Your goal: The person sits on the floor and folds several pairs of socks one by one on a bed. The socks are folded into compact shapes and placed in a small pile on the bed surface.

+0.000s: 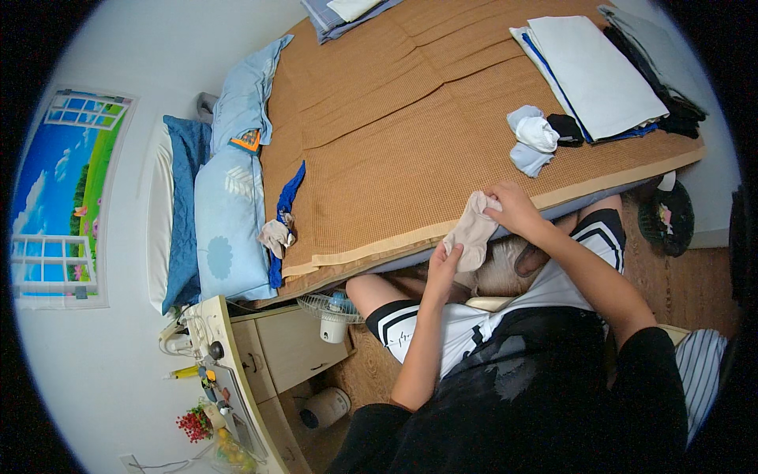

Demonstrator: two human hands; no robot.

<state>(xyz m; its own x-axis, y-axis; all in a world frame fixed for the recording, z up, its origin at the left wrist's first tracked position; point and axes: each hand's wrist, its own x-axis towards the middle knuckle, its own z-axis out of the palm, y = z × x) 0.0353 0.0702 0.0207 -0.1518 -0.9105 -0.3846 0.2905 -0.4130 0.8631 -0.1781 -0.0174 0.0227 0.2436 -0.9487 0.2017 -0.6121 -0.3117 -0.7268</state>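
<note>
A pale beige sock (473, 232) is stretched between my two hands, just over the near edge of the bed. My left hand (445, 265) pinches its lower left part, and my right hand (510, 207) grips its upper right end. Behind my right hand, a bundle of white and light grey socks (533, 137) lies on the brown woven mat (391, 154), touching a black sock-like bundle (565, 130). Near the pillows, another crumpled beige cloth item (276, 237) rests against a blue knitted strip (291, 192).
Folded white cloth (598, 74) and dark garments (654, 89) are stacked at the mat's far right. Light blue pillows (230, 225) line the left end. A small fan (333, 323) stands beside the bedside cabinet (296, 346), below the bed's edge. Folded grey-blue fabric (337, 21) lies at the far side.
</note>
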